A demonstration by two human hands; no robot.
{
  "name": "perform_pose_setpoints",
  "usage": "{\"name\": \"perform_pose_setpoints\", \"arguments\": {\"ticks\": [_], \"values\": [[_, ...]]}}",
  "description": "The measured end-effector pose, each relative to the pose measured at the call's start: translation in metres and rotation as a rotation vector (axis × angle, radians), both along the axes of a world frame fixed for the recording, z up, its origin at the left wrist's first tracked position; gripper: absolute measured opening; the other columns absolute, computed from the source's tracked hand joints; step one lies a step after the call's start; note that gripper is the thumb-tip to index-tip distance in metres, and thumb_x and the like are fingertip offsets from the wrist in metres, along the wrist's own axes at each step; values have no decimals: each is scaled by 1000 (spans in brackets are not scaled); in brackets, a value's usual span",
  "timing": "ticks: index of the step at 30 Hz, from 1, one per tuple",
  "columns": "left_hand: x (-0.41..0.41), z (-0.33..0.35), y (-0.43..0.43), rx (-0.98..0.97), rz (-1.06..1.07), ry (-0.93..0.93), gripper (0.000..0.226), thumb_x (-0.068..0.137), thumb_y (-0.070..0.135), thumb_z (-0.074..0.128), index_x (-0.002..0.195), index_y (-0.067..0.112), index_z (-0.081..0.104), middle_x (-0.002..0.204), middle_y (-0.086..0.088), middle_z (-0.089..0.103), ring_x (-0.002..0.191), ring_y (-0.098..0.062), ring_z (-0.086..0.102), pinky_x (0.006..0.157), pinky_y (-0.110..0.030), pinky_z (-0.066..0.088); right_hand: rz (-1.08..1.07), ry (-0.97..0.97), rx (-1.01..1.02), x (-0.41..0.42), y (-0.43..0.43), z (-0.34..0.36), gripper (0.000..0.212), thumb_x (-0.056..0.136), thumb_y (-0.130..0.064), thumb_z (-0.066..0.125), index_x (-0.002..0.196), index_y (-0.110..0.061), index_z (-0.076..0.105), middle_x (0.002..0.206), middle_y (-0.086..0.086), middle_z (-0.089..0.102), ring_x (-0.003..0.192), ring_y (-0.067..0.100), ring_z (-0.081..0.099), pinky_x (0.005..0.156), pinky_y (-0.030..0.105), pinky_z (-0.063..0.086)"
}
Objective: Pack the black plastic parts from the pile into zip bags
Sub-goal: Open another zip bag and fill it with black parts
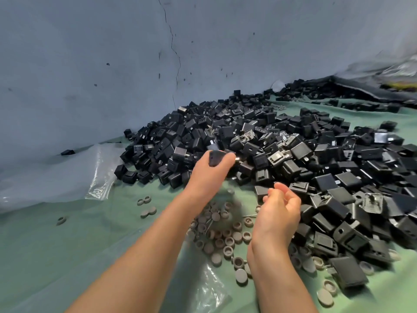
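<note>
The left hand [208,171] and right hand [279,213] are bare, forearms [155,236] too.

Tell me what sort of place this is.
Probably an informal small-parts packing area: a loose pile of black plastic parts on a green sheet against a cracked wall, with a clear plastic bag alongside.

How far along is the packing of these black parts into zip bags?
Nothing looks packed yet: the clear bag on the left lies flat and seems empty. In hand: the left hand grips one black part at the pile's near edge, while the right hand is loosely curled and holds nothing. Left: nearly everything, since the pile spreads wide across the green cloth.
</note>
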State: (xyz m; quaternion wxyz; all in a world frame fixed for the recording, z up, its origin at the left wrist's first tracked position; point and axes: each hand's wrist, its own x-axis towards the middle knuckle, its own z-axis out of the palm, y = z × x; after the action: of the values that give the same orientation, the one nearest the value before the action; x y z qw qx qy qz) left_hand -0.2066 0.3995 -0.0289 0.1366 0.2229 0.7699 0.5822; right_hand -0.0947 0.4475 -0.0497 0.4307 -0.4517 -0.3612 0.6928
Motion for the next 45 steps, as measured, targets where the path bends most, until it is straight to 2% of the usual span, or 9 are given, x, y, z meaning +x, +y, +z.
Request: {"name": "perform_pose_setpoints", "arguments": {"ticks": [3, 7, 17, 22, 25, 28, 35, 38, 45], "values": [[-4, 15, -32, 509, -121, -658, 35, 72, 47, 80, 85, 15, 74, 90, -9, 70, 81, -25, 64, 77, -42, 54, 49, 24, 7, 2, -1, 3, 24, 98, -14, 41, 95, -31, 57, 101, -2, 66, 88, 10, 61, 72, 23, 43], [7, 8, -63, 844, -188, -911, 37, 75, 42, 80, 83, 7, 70, 94, -13, 65, 79, -28, 61, 71, -41, 48, 98, 53, 32, 4, -10, 8, 24, 98, -13, 40, 94, -29, 58, 95, -3, 67, 90, 11, 64, 74, 24, 46], [58, 13, -156, 968, -144, -875, 37, 81, 44, 74, 90, 9, 71, 101, -12, 64, 81, -27, 61, 71, -43, 48, 459, -8, 282, 19, -94, 15, 19, 98, -21, 46, 95, -33, 60, 93, -8, 67, 85, 9, 63, 74, 31, 50], [87, 20, -230, 990, -7, -794, 36, 82, 43, 74, 99, 12, 68, 109, -14, 64, 83, -28, 60, 75, -44, 48, 760, -213, 831, 30, -150, -8, 22, 99, -22, 44, 113, -36, 53, 108, -17, 61, 102, 8, 58, 91, 37, 49], [102, 23, -288, 1033, 133, -706, 29, 82, 42, 72, 90, 14, 74, 108, -14, 67, 82, -30, 61, 75, -44, 48, 918, -525, 1283, 32, -165, -22, 39, 103, -32, 35, 141, -33, 43, 139, -14, 48, 132, 8, 39, 115, 31, 26], [117, 17, -340, 1160, 322, -691, 30, 76, 39, 76, 84, 9, 76, 106, -16, 69, 80, -31, 64, 73, -47, 49, 1045, -726, 1429, 35, -169, -31, 42, 104, -42, 26, 141, -35, 43, 152, -11, 37, 143, 11, 26, 123, 39, 10], [145, -10, -394, 1312, 527, -735, 30, 78, 40, 71, 92, 13, 72, 107, -15, 70, 78, -32, 64, 71, -46, 49, 973, -795, 1487, 36, -170, -31, 39, 102, -41, 29, 134, -35, 51, 147, -11, 44, 139, 12, 34, 120, 36, 18], [151, -11, -400, 1344, 487, -722, 32, 82, 41, 71, 80, 9, 78, 106, -16, 71, 78, -32, 65, 72, -48, 50, 951, -799, 1498, 39, -173, -29, 38, 102, -40, 32, 133, -34, 54, 145, -10, 48, 137, 12, 37, 118, 35, 22], [152, -17, -417, 1335, 518, -774, 35, 80, 42, 73, 80, 7, 79, 105, -17, 72, 83, -34, 67, 79, -52, 50, 719, -726, 1605, 51, -193, -14, 25, 89, -17, 66, 114, -19, 72, 118, 4, 68, 119, 31, 58, 116, 57, 26]]}}
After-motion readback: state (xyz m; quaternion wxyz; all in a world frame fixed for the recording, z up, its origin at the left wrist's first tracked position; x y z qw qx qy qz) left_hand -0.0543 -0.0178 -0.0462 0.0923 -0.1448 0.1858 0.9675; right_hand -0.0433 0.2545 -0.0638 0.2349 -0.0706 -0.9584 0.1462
